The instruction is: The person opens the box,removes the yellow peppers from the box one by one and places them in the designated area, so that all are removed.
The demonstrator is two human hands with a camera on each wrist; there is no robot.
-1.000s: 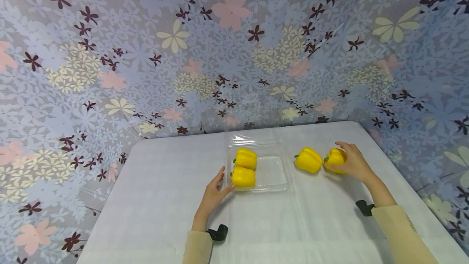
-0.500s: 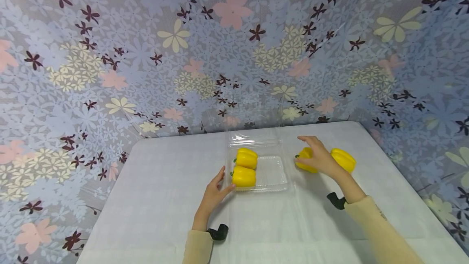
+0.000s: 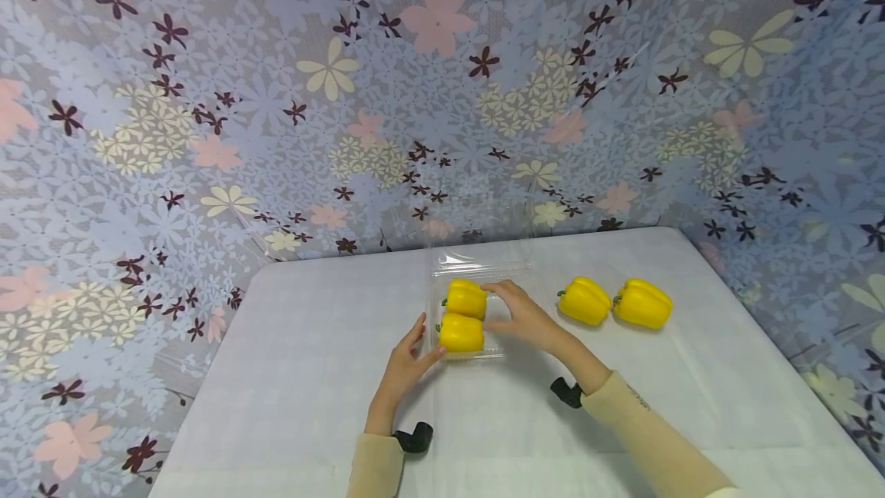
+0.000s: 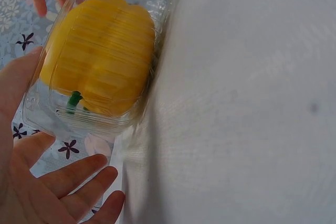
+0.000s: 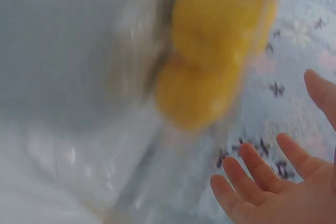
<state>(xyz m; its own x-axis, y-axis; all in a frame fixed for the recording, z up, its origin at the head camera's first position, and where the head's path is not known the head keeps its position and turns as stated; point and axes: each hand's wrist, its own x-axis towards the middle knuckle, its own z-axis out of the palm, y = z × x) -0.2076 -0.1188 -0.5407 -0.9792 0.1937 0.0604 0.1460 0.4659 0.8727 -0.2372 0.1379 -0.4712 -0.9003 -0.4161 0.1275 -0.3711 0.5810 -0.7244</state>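
Yellow bell peppers, two of them, lie side by side in the left half of a clear plastic clamshell container, their green stems toward the left; we make out its transparent lid raised along the far edge. To the right, well apart from the container, a second pair of peppers rests on the white tablecloth, one just beside the other.

Our left hand is at the container's near left corner, thumb against the rim and the other fingers spread apart. Our right hand hovers over the container's right half, thumb and fingers apart with nothing between them, just beside the two peppers inside; we cannot tell whether a fingertip touches them. Beige sleeves cover our forearms, black devices sit at our wrists, and a floral backdrop rises behind the table.
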